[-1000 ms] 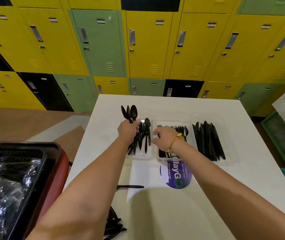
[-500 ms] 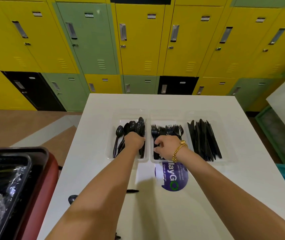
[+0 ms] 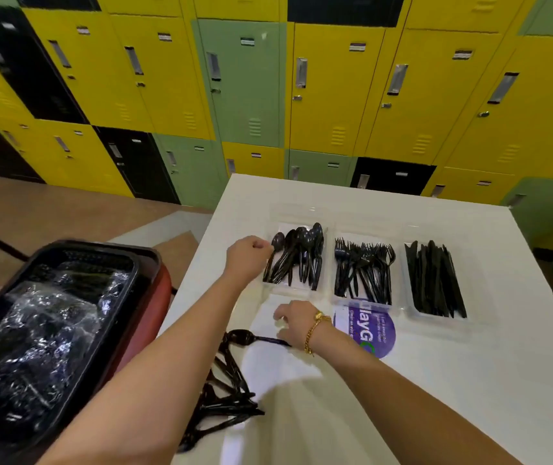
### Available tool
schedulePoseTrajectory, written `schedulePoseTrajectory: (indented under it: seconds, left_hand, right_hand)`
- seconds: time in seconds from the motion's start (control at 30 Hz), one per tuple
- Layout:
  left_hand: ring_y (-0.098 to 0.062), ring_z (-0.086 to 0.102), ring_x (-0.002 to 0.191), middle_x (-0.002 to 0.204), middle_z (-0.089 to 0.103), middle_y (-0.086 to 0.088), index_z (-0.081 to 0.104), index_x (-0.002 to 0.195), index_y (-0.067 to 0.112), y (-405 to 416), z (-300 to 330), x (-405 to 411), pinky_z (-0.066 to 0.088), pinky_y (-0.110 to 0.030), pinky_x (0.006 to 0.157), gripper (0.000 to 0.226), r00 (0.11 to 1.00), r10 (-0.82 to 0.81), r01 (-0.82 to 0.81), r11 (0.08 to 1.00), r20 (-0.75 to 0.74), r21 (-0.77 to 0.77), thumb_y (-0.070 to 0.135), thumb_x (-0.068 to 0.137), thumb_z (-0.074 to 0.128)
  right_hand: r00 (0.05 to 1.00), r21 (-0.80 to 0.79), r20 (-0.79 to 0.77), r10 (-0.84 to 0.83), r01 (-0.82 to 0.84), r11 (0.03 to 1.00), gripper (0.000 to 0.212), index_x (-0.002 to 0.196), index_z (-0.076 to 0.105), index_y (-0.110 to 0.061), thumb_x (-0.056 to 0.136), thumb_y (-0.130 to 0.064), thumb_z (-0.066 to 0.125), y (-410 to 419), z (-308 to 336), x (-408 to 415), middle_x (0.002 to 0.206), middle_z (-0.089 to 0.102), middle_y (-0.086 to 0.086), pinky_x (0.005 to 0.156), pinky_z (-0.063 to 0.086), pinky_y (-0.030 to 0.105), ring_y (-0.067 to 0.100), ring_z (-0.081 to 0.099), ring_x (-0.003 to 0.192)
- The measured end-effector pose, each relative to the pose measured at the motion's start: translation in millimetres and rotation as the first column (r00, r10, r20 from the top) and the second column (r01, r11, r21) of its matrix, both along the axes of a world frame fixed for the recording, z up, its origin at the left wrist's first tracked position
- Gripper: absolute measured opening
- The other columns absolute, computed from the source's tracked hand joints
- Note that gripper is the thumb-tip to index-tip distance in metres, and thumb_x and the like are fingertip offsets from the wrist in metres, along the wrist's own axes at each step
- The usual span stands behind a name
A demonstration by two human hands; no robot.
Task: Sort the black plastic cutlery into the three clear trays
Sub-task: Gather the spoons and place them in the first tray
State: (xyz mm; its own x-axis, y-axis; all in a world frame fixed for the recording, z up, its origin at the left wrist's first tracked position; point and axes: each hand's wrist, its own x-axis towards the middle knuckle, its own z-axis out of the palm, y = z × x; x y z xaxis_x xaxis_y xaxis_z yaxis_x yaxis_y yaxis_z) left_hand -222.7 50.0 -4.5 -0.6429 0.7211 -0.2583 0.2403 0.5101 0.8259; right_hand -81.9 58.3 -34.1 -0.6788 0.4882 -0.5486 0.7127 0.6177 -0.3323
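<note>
Three clear trays stand in a row on the white table [image 3: 469, 380]. The left tray [image 3: 293, 289] holds spoons [image 3: 302, 253], the middle tray [image 3: 362, 302] forks [image 3: 364, 266], the right tray [image 3: 436, 321] knives [image 3: 434, 276]. My left hand [image 3: 246, 258] is curled just left of the spoon tray, its fingers beside the leftmost spoon, with nothing visibly in it. My right hand [image 3: 297, 322], with a gold bracelet, hovers fingers apart over the handle of a loose spoon [image 3: 241, 336]. A pile of unsorted black cutlery [image 3: 224, 394] lies near the table's left front edge.
A red bin [image 3: 157, 290] topped by a black tray of crumpled clear plastic [image 3: 50, 330] stands against the table's left side. A purple round sticker [image 3: 374, 330] lies in front of the fork tray. Coloured lockers [image 3: 302, 95] line the wall behind.
My left hand has come off the spoons, which now lie in the left tray. My right hand has drawn back from the fork tray to the loose spoon. The view has turned left.
</note>
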Motion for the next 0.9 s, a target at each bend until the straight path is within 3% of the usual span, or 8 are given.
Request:
schedulePoseTrajectory:
  seconds: [0.07,0.23,0.37,0.43,0.5,0.67,0.8,0.9]
  left_hand:
    - [-0.014,0.058,0.066,0.083,0.061,-0.001,0.061,0.082,0.015,-24,-3,-12,0.052,-0.032,0.077,0.009,0.998,0.057,-0.057,0.998,0.023,0.011,0.017,0.087,0.054]
    - [-0.015,0.054,0.063,0.078,0.053,-0.004,0.053,0.077,0.016,-79,-17,-31,0.044,-0.027,0.066,0.010,0.994,0.111,-0.111,0.993,-0.012,-0.047,0.016,0.087,0.052]
    - [-0.016,0.053,0.067,0.076,0.057,0.000,0.060,0.083,0.011,-108,-28,-32,0.045,-0.024,0.060,0.012,0.983,0.178,-0.173,0.981,0.056,-0.084,0.013,0.088,0.050]
    - [-0.018,0.056,0.074,0.080,0.059,0.001,0.062,0.084,0.010,-117,-34,-32,0.048,-0.028,0.068,0.013,0.980,0.191,-0.186,0.979,0.054,-0.086,0.011,0.087,0.049]
    - [-0.019,0.058,0.084,0.086,0.061,0.002,0.063,0.085,0.012,-122,-38,-31,0.047,-0.030,0.078,0.013,0.982,0.188,-0.185,0.978,0.026,-0.092,0.012,0.088,0.050]
    - [-0.024,0.062,0.104,0.108,0.066,-0.005,0.064,0.105,0.011,-128,-41,-27,0.048,-0.032,0.095,0.020,0.983,0.184,-0.182,0.975,-0.002,-0.123,0.018,0.090,0.052]
    - [-0.026,0.062,0.106,0.114,0.065,-0.009,0.062,0.112,0.011,-133,-43,-27,0.048,-0.037,0.098,0.025,0.972,0.231,-0.226,0.967,0.034,-0.116,0.018,0.089,0.053]
    - [-0.027,0.061,0.106,0.113,0.065,-0.012,0.061,0.112,0.011,-136,-45,-28,0.047,-0.037,0.098,0.026,0.969,0.242,-0.237,0.965,0.039,-0.112,0.017,0.088,0.054]
  right_hand:
    - [0.999,0.012,0.007,0.041,-0.042,0.999,0.044,0.136,0.045,-0.018,0.093,-0.018,0.050,-16,-10,-12,0.137,0.044,0.009,0.102,0.041,0.035,0.028,0.045,0.126]
    - [0.997,0.089,0.044,0.055,-0.059,0.994,0.041,0.134,0.046,-0.011,0.093,-0.008,0.042,-39,-31,-19,0.132,0.045,0.012,0.097,0.043,0.036,0.030,0.049,0.120]
    - [0.999,0.104,0.053,-0.005,-0.001,0.995,0.031,0.123,0.052,-0.008,0.094,-0.008,0.041,-42,-41,-12,0.122,0.052,0.011,0.087,0.045,0.031,0.027,0.055,0.107]
    - [0.997,0.090,0.041,-0.072,0.069,0.994,0.026,0.112,0.057,-0.009,0.092,-0.008,0.040,-43,-40,-12,0.112,0.057,0.010,0.080,0.045,0.029,0.023,0.053,0.092]
    - [0.984,0.049,0.001,-0.177,0.177,0.983,0.015,0.100,0.055,-0.013,0.094,-0.013,0.041,-46,-39,-14,0.109,0.061,0.011,0.073,0.042,0.026,0.024,0.053,0.090]
    - [0.880,-0.220,-0.105,-0.464,0.435,0.873,0.023,0.109,0.054,-0.012,0.096,-0.025,0.041,-65,-43,-26,0.098,0.056,0.008,0.073,0.041,0.027,0.023,0.050,0.085]
    - [0.908,-0.272,-0.066,-0.413,0.382,0.883,0.045,0.113,0.050,-0.015,0.082,-0.045,0.064,-85,-45,-33,0.104,0.051,0.001,0.074,0.038,0.026,0.018,0.050,0.090]
    - [0.928,-0.228,-0.037,-0.371,0.354,0.907,0.050,0.113,0.051,-0.015,0.076,-0.042,0.070,-90,-52,-38,0.109,0.055,0.002,0.075,0.043,0.026,0.019,0.055,0.096]
